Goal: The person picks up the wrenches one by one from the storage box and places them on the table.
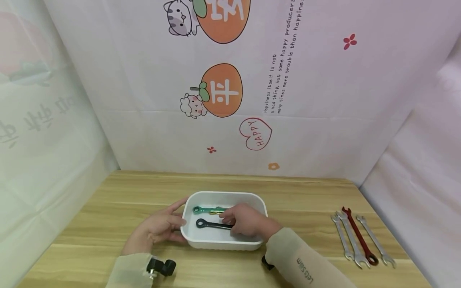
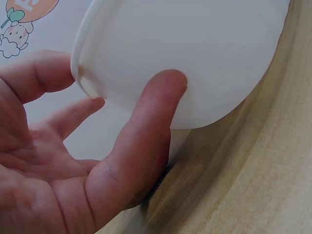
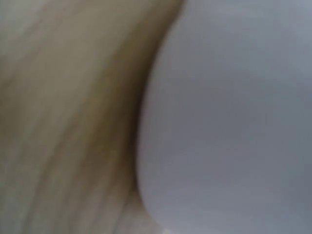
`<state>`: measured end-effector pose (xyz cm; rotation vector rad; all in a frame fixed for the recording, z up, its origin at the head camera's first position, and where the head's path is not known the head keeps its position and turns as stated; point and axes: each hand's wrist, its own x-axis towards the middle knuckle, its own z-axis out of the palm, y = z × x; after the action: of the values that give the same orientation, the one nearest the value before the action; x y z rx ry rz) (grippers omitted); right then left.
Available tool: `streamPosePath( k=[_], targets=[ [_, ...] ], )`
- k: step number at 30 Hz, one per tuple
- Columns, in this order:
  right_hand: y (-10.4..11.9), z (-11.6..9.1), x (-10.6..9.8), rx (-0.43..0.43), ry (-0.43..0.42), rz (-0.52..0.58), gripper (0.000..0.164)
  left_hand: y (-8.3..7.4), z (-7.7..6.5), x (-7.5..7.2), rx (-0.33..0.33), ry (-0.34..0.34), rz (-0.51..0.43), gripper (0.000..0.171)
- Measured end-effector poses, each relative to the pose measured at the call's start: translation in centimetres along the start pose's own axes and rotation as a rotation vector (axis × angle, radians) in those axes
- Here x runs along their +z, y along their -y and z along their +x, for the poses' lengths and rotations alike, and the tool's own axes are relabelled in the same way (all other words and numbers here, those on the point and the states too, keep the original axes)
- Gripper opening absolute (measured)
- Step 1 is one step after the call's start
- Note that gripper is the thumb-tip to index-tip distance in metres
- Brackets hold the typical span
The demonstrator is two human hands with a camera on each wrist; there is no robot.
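Pale, creased white fabric closes in this corner on three sides. The far wall of printed white cloth (image 1: pixel 144 100) bears an upper orange fruit with white lettering (image 1: pixel 223 20) beside a grey-striped cartoon cat (image 1: pixel 180 18), and below, a second orange fruit (image 1: pixel 222 96) beside a fluffy white cartoon sheep (image 1: pixel 192 106). To their right run slanting lines of black English text (image 1: pixel 284 80), above a red outlined heart reading "HAPPY" (image 1: pixel 255 134); small red and orange flowers are scattered about. The left-hand white drape (image 1: pixel 39 160) shows faded characters; the right-hand white drape (image 1: pixel 421 168) looks plain. Soft light turns pinkish toward the upper right. A light-brown wood-grain tabletop (image 1: pixel 306 192) meets the far cloth.
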<state>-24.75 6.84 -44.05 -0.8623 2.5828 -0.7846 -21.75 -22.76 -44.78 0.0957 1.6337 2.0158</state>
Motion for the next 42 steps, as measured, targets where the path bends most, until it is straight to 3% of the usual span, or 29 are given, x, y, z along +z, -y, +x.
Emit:
streamPosePath(
  k=[6,23,31,38,42],
  targets=[
    [-0.4,0.4,0.7,-0.04,-0.01,-0.157,0.059,0.1,0.1,0.0,0.003,0.001,-0.009,0.087],
    [-0.2,0.2,0.4,-0.013,-0.125,-0.188,0.048,0.1,0.1,0.0,-0.003,-0.01,0.002,0.088],
    [-0.3,0.2,-1.1,0.041,-0.193,0.071,0.058,0.1,0.0,0.0,0.006,0.004,0.015,0.088],
    [-0.3,-0.2,-2.6,0.099,-0.27,0.417,0.101,0.1,0.0,0.1,0.002,-0.008,0.017,0.088],
    [-0.4,-0.4,-3.3,0.111,-0.306,0.536,0.119,0.1,0.0,0.1,0.003,-0.006,0.013,0.089]
  ],
)
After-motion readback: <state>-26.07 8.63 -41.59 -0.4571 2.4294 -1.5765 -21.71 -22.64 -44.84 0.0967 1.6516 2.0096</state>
